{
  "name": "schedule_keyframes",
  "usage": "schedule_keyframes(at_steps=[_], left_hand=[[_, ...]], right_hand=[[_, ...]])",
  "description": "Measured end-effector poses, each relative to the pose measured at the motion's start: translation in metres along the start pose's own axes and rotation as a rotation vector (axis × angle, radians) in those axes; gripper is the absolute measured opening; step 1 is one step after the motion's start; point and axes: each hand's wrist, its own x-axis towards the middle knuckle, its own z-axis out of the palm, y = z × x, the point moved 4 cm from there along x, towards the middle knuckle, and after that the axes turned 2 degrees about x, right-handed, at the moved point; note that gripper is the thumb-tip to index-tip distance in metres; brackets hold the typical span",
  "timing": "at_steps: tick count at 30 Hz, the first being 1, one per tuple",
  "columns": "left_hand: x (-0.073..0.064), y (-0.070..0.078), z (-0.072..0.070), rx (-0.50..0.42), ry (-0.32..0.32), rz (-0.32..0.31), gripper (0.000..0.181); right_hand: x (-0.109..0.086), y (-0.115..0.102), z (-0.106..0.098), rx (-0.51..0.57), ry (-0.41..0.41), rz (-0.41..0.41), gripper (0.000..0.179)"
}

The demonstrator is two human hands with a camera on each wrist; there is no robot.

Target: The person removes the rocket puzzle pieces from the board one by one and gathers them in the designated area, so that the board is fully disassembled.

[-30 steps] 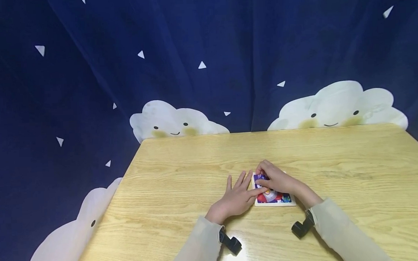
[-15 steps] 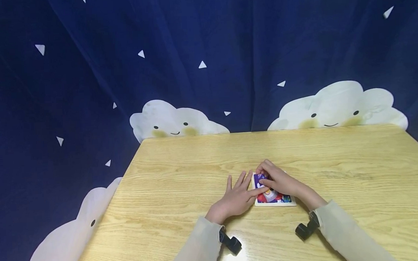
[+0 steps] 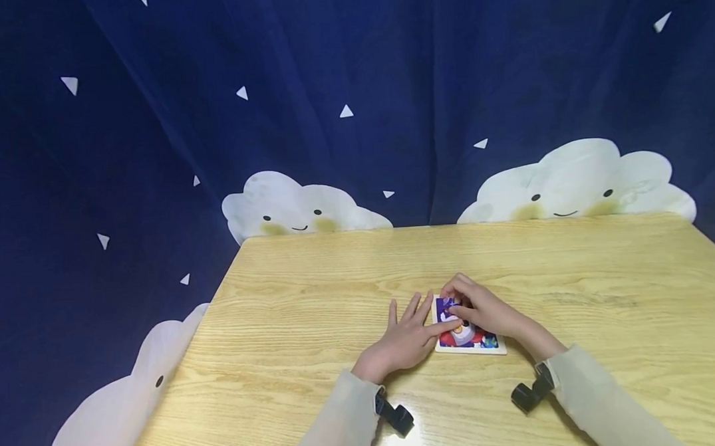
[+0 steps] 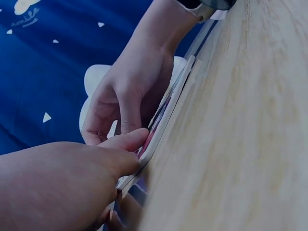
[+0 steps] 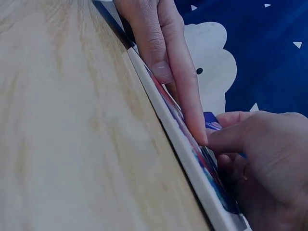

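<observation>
One small purple piece (image 5: 211,120) is pinched btw thumb and fingers of the R hand (image 3: 481,307), w/ the tips close tog. on it. Part of the piece stands up off the pic. board (image 3: 472,350), as the right wrist view shows. The board lies flat, a bit right of the middle, in the lower half of the head view. It has a pale edge and red, white, purple and blue bits. The L hand (image 3: 401,344) is spread wide; one straight finger touches the board's top, next to the R thumb. Both arms have light sleeves (image 3: 342,416) w/ black wrist cams (image 3: 396,414). Under it all is a yellow wood table (image 3: 300,285). Up top hangs a dark blue curtain (image 3: 301,39) w/ little white triangles, plus smiley clouds (image 3: 299,205) along the table's far edge.
</observation>
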Motion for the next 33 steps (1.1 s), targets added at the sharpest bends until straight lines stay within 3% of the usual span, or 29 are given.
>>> schedule_keyframes(at_steps=[10, 33], left_hand=[[-0.0006, -0.0002, 0.0021, 0.034, 0.029, 0.002, 0.048], [0.0000, -0.0003, 0.0009, 0.025, 0.015, 0.000, 0.047]], right_hand=[[0.0000, -0.0002, -0.0002, 0.045, 0.010, 0.008, 0.021], [-0.0014, 0.0030, -0.0023, 0.064, 0.053, 0.000, 0.017]])
